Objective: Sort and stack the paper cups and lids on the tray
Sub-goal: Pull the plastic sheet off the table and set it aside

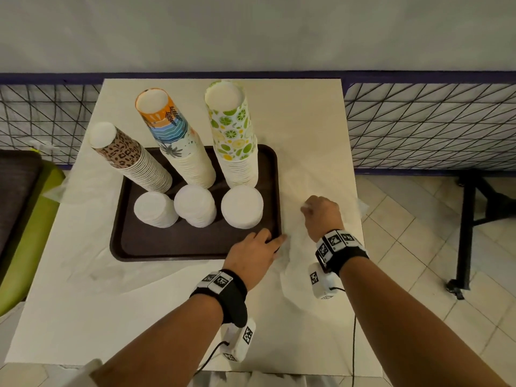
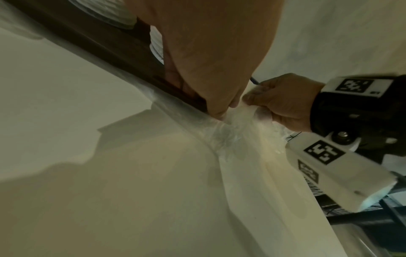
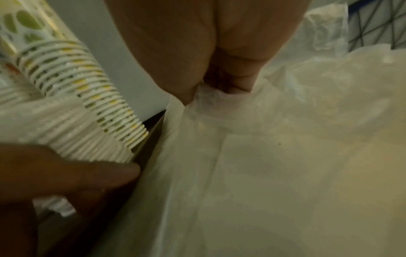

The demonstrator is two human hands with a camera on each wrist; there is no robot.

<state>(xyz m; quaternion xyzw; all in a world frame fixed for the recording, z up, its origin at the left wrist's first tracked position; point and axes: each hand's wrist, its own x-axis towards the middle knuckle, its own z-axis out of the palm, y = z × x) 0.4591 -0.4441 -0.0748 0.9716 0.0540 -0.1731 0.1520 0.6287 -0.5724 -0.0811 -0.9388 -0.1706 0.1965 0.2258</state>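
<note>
Clearing wrapping: cups and lids look stacked on the tray (image 1: 134,247); our right hand (image 1: 321,216) fingers pinch the plastic wrap (image 1: 296,275), our left hand (image 1: 251,256) rests relaxed on the tray's near right corner; next we lift it away

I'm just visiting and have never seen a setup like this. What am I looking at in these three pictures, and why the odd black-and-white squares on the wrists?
No robot here: a person works with bare hands, wearing a camera on the head and one on each wrist. The patterned squares sit on the wristbands and camera housings; the pictures don't show their purpose.

The head view looks down on a table with a brown tray. On it stand three tall cup stacks: leopard print, beach print, citrus print. In front sit three lid stacks.

The wrist views look along each hand. The left hand rests at the tray's near right corner. The right hand pinches thin clear plastic wrap lying beside the tray.
</note>
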